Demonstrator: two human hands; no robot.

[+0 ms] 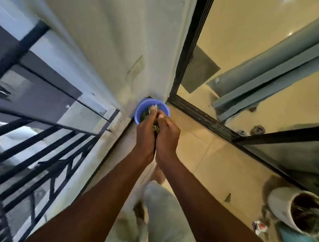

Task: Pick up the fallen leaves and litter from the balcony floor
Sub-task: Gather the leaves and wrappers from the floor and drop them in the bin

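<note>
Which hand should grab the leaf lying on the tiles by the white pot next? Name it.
Right. The leaf lies on the right hand's side, near the white pot. Both hands are cupped around leaves over the blue bucket; the left hand would cross over.

Blue bucket (164, 108), green leaves (145, 114), black railing (48, 142), beige floor tiles (217, 161).

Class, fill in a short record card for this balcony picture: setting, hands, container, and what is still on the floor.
setting: tiled balcony floor beside a black railing
left hand: cupped against the right hand, leaves pressed between them
right hand: cupped, closed on the same leaves
container: blue bucket in the corner, directly under the hands, greenery inside
still on floor: one leaf; a scrap of wrapper by the white plant pot
</note>
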